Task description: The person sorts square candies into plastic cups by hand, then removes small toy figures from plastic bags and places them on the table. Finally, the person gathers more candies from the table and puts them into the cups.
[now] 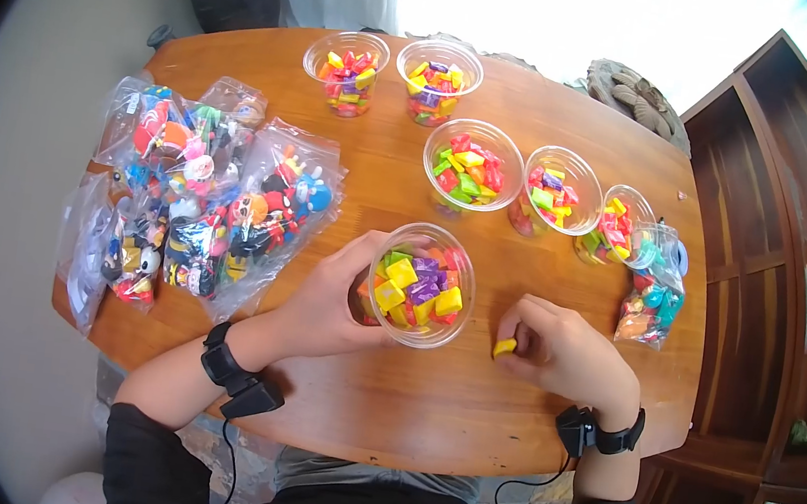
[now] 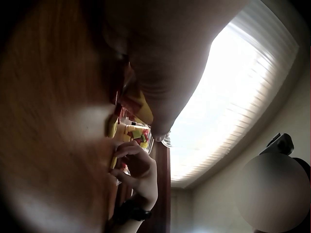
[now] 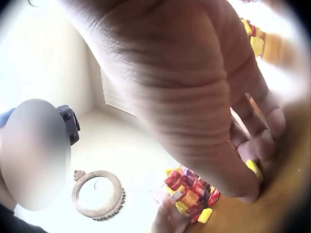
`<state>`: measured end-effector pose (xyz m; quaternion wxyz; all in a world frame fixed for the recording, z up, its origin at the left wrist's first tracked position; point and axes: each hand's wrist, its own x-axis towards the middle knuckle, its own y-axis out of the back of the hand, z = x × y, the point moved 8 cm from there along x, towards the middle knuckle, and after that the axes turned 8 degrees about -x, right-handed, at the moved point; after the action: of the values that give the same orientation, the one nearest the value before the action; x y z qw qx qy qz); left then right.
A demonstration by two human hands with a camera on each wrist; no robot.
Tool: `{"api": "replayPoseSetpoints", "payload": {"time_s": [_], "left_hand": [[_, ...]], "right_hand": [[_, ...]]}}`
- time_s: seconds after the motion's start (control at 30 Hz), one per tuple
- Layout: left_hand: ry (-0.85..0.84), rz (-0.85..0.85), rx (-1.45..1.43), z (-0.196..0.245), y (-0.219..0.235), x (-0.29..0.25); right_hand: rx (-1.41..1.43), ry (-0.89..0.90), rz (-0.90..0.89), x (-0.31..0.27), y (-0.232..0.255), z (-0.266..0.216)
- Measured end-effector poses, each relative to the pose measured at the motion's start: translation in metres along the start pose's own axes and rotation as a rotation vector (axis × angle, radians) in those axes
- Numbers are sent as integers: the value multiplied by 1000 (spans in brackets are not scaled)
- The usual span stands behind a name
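From my remote post I take the near clear cup (image 1: pixel 462 320) as landmark. The left hand (image 1: pixel 344 285) is curled round this cup's left wall, below the rim. The right hand (image 1: pixel 563 347), to the right of the cup, pinches a small yellow candy (image 1: pixel 505 347) between thumb and fingers, low over the table (image 1: pixel 523 428); I cannot tell whether candy and wood touch. A loose candy (image 3: pixel 205 215), also yellow, lies just beside the cup, as the right wrist view shows.

Handling, in my judgement: the pinched candy should be light and fairly firm, with a smooth wrapper liable to slip; I would hold it by two opposite edges with the fingertips. The cup looks like thin plastic, light in itself but steadied by its wrapped filling. I would clasp it broadly below the rim, since hard squeezing could buckle the wall and spill candies.
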<state>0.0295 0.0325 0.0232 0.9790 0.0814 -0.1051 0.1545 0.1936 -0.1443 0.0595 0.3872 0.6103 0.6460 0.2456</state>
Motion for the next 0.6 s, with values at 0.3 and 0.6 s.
{"api": "replayPoseSetpoints", "payload": {"time_s": [0.3, 0.6], "left_hand": [[-68, -69, 53, 12, -9, -3], [-105, -15, 2, 9, -4, -5]], "right_hand": [[427, 205, 780, -12, 25, -11], [531, 259, 853, 13, -5, 2]]}}
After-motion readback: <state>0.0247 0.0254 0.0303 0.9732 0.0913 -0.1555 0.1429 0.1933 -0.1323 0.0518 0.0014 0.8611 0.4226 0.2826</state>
